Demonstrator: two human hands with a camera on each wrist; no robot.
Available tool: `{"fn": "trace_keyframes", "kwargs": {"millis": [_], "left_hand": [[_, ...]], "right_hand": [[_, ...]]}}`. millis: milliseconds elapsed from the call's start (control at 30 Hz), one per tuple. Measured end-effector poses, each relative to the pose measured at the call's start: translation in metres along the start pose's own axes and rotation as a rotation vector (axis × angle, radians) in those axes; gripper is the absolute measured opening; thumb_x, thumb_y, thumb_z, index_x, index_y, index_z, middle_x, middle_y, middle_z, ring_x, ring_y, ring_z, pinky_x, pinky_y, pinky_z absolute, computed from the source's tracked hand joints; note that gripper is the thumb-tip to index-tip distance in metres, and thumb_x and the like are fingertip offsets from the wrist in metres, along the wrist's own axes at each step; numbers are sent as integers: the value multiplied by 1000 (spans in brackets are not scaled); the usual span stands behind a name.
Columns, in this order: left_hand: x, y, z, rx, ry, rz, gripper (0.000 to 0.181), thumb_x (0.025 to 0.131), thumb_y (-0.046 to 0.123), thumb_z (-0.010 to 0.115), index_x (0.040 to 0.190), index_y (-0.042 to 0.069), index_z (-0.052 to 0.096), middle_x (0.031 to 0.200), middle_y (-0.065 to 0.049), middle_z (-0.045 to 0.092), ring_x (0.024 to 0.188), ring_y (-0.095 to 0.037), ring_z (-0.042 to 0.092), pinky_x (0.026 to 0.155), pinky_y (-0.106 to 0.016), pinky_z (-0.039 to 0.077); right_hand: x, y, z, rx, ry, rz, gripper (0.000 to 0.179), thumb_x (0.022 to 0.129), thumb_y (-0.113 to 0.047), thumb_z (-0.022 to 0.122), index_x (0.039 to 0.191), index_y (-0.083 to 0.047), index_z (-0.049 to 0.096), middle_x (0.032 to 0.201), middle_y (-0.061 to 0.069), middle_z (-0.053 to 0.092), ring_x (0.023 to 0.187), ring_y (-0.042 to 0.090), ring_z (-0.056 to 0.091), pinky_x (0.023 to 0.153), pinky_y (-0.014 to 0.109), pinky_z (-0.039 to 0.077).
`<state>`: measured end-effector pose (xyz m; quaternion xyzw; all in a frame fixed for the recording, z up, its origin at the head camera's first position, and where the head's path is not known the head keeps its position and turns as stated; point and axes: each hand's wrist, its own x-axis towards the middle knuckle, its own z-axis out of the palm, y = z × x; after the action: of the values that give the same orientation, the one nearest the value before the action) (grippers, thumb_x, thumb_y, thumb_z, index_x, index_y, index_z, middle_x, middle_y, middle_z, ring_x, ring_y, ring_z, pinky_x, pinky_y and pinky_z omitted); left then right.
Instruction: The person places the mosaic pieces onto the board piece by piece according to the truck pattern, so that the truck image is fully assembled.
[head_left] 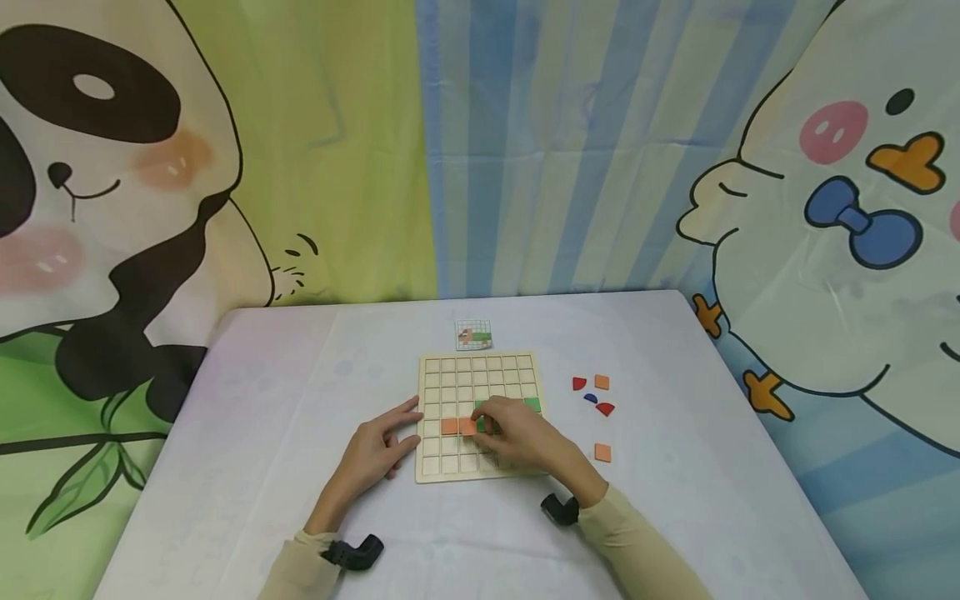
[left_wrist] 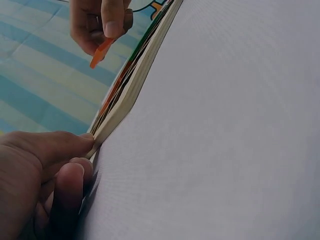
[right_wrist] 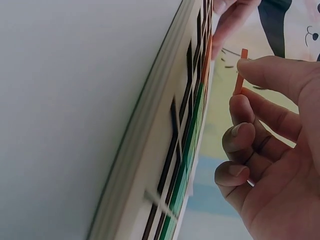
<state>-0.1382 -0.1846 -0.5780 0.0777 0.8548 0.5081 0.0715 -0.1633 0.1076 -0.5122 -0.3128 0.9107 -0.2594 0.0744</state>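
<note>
A pale wooden grid board (head_left: pixel 442 467) lies on the table in the head view. My right hand (head_left: pixel 521 433) is above its middle, pinching a thin orange tile (right_wrist: pixel 240 72) between thumb and index finger, apart from the board in the right wrist view. My left hand (head_left: pixel 371 446) rests at the board's left edge, thumb and index finger spread and touching the rim. In the left wrist view the left thumb (left_wrist: pixel 65 146) meets the board's corner. An orange square (head_left: pixel 449 427) and a green piece (head_left: pixel 532 405) sit in the grid; my right hand hides other cells.
Right of the board lie loose pieces: orange squares (head_left: pixel 602 452), red quarter-round pieces (head_left: pixel 605 409) and a blue half-round piece (head_left: pixel 591 398). A small picture card (head_left: pixel 474 335) with a coloured grid pattern lies behind the board. Printed curtains (head_left: pixel 525 150) hang behind the white table (head_left: pixel 300 367).
</note>
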Motion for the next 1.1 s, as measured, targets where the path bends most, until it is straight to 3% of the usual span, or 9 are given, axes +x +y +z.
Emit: {"fn": "trace_keyframes", "kwargs": {"millis": [367, 1100], "left_hand": [[0, 2, -2, -14, -15, 4, 42, 99, 20, 77, 140, 20, 70, 163, 11, 52, 42, -15, 55, 43, -31, 51], [-1, 3, -3, -27, -12, 3, 41, 99, 20, 77, 139, 21, 71, 161, 13, 54, 41, -15, 55, 42, -30, 50]], "right_hand": [[19, -17, 11, -39, -31, -20, 23, 102, -28, 72, 121, -16, 73, 105, -5, 71, 87, 6, 60, 80, 22, 54], [47, -28, 31, -111, -51, 2, 22, 102, -23, 69, 120, -11, 74, 95, -5, 65, 76, 5, 53, 65, 17, 46]]}}
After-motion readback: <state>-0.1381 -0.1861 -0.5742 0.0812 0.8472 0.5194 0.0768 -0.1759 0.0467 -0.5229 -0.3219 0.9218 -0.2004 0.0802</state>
